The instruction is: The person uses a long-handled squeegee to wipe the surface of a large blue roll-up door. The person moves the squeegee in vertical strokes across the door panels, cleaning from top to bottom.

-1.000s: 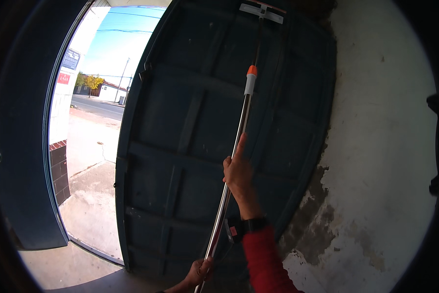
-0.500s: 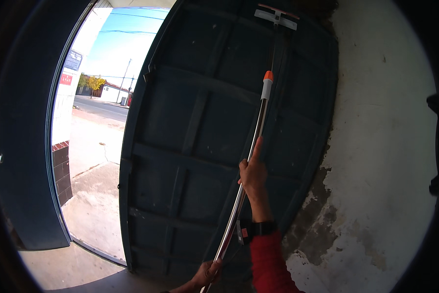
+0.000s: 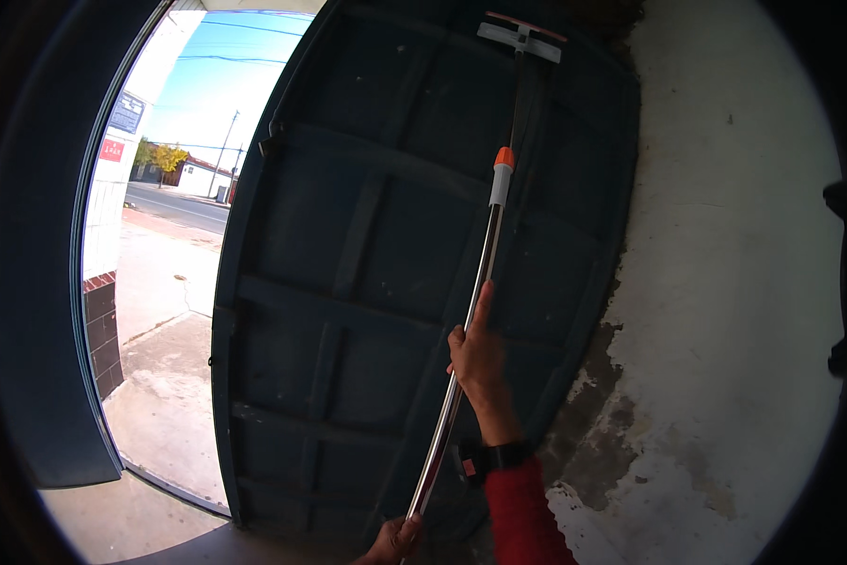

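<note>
A long-handled squeegee with a silver pole and an orange and grey collar slants up in front of a dark metal door. Its wide pale head is up at the top of the door panel; whether it touches the surface I cannot tell. My right hand grips the pole midway, index finger stretched along it, with a black band at the wrist and a red sleeve below. Lower down, my left hand is wrapped round the pole near its bottom end.
An open doorway on the left shows pavement, a street and a yellow-leaved tree. Another dark door panel stands at the far left. To the right is a white wall with peeling paint low down.
The whole view has shifted slightly, so the door and doorway sit further left. Both hands keep their hold on the squeegee pole, and its head remains high on the door.
</note>
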### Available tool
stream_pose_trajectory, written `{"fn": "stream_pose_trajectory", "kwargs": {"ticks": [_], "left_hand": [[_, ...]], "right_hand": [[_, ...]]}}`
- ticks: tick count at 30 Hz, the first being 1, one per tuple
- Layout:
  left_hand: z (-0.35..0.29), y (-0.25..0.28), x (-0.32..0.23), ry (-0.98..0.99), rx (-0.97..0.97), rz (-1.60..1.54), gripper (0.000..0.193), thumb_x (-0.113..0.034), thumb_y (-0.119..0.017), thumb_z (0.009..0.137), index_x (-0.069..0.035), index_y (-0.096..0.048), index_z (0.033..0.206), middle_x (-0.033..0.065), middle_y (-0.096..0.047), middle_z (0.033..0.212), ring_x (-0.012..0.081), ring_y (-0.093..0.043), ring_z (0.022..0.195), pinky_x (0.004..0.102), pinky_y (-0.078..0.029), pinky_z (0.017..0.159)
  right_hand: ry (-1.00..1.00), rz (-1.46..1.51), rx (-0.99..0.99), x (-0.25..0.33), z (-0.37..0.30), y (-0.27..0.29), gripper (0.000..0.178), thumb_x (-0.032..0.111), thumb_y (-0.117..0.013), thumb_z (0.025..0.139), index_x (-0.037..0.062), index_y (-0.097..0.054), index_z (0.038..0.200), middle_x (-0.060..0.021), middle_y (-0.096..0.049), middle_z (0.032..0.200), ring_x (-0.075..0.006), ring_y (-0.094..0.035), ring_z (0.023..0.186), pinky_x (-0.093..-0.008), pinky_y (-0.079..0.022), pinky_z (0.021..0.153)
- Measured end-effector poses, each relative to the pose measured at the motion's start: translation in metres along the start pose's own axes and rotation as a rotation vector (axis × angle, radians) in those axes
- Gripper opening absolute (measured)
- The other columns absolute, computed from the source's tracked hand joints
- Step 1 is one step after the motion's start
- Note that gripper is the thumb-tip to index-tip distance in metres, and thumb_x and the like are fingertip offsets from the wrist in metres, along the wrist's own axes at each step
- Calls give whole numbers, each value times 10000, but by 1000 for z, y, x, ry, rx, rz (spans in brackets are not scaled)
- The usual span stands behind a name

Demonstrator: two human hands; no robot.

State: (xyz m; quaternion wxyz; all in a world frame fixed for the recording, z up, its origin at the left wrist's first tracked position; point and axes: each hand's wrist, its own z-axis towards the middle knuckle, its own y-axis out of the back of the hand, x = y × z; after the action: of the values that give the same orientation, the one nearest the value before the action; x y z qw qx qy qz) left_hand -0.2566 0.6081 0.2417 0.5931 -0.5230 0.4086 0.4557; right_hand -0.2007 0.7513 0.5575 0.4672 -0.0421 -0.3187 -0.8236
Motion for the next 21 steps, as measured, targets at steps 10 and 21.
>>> {"fn": "stream_pose_trajectory", "kwargs": {"ticks": [10, 21], "left_hand": [[2, -3, 1, 8, 2, 7, 480, -492, -516, 1025, -61, -576, 820, 5, -545, 601, 104, -542, 534, 289, -413, 484], [-18, 10, 4, 26, -21, 8, 438, -455, -533, 1020, -58, -580, 839, 1, -549, 611, 99, -545, 539, 287, -418, 486]], "right_hand": [[125, -53, -104, -25, -2, -20, 935, 61, -584, 962, 91, 57, 1641, -61, -598, 602, -226, -649, 481, -330, -523, 411], [86, 22, -61, -7, -37, -25, 923, 40, -555, 975, 130, 76, 1643, -149, -654, 782, -237, -665, 478, -316, -552, 404]]}}
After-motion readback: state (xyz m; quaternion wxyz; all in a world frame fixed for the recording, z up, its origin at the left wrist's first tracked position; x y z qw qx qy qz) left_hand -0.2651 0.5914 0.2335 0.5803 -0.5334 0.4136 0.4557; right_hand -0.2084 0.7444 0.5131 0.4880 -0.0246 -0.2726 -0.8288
